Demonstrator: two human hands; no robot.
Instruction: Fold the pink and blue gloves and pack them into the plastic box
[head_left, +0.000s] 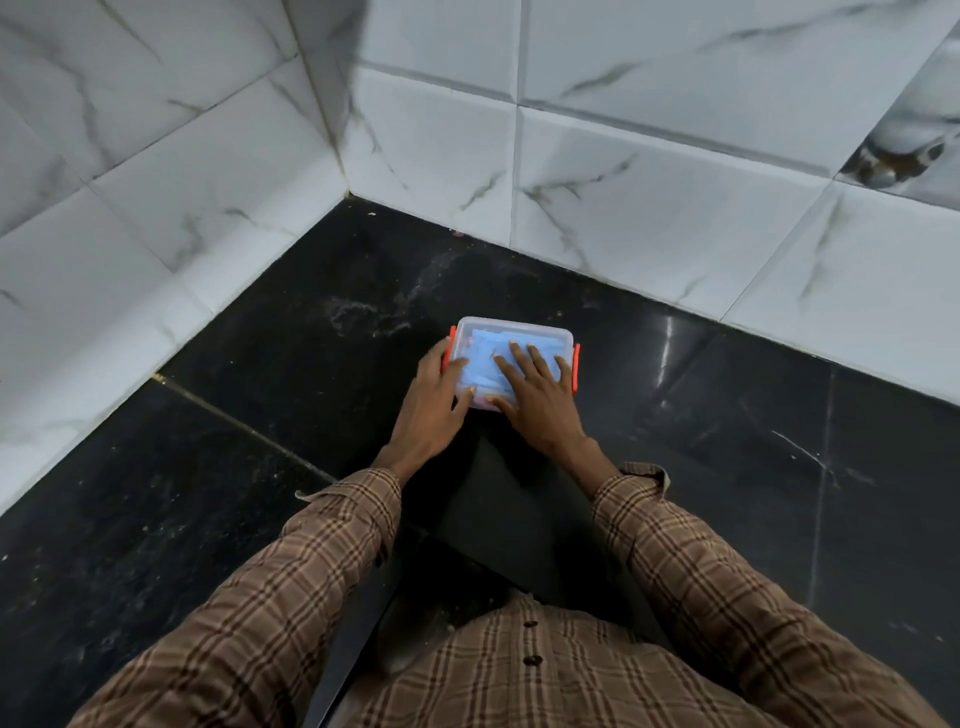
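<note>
A small clear plastic box with orange side clips sits on the black floor in front of me, its clear lid on top. Blue gloves show through the lid, and a sliver of pink shows at the near edge. My right hand lies flat on the lid with fingers spread. My left hand grips the box's left side, thumb on the lid, next to the left orange clip. The right orange clip stands free of my hands.
The black tiled floor meets white marbled wall tiles in a corner behind the box. My dark trouser leg lies between my plaid sleeves, just under the box's near edge.
</note>
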